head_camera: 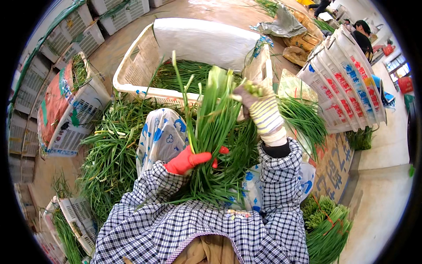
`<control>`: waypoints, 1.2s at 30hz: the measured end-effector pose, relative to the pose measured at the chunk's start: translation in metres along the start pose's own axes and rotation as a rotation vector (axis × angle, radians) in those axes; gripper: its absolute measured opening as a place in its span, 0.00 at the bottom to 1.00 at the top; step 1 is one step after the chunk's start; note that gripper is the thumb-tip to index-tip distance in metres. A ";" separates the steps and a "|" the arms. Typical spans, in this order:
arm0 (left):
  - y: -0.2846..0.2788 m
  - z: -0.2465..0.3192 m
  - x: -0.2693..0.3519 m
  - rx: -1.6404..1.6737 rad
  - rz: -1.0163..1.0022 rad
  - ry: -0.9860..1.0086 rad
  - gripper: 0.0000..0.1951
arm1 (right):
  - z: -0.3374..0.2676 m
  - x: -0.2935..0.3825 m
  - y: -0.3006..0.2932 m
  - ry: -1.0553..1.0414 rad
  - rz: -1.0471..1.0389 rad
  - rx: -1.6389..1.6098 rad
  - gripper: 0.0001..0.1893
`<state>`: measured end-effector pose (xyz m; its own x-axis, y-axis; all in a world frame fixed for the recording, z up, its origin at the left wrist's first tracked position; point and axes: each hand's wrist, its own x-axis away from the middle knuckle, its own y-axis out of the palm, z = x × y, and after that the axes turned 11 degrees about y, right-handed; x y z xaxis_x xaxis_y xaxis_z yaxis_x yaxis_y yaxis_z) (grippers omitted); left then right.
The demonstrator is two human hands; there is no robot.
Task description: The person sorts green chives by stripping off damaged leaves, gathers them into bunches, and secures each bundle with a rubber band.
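Observation:
A loose bunch of garlic chives (214, 115) stands nearly upright before me, pale stalk ends up. My left hand (189, 160), in a red glove, closes around its lower leafy part. Beside the top of the bunch, my right hand (263, 110) wears a striped glove with grey fingers. Greenish stalk ends (253, 89) show in its curled fingers; their leaves are partly hidden behind the hand. More chives lie across my lap, over a patterned plastic cover (161, 132) on my knees.
A white plastic crate (132, 87) with chives stands ahead. Loose greens (108, 158) heap at left, near a filled crate (71, 132). On the right are stacked white baskets (343, 85), chives on a board (301, 115) and tied bundles (329, 227). A person (361, 36) is beyond.

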<state>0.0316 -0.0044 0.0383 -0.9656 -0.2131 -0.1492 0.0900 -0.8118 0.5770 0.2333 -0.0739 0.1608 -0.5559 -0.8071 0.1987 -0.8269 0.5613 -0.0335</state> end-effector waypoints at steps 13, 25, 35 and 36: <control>-0.041 0.000 0.028 0.073 0.665 0.077 0.28 | 0.013 0.021 -0.116 -0.291 0.603 0.044 0.19; -0.042 0.006 0.033 0.026 0.614 0.124 0.22 | 0.012 0.019 -0.060 0.039 0.150 0.271 0.08; -0.036 0.000 0.023 -0.015 0.711 0.222 0.23 | 0.024 -0.131 0.061 0.066 0.097 1.013 0.25; -0.034 0.001 0.023 -0.049 0.712 0.193 0.23 | 0.022 -0.143 0.076 0.083 0.087 1.091 0.27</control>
<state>0.0063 0.0188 0.0157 -0.6094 -0.7856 0.1072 0.6941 -0.4631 0.5512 0.2481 0.0799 0.1082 -0.6425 -0.7348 0.2174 -0.4377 0.1189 -0.8912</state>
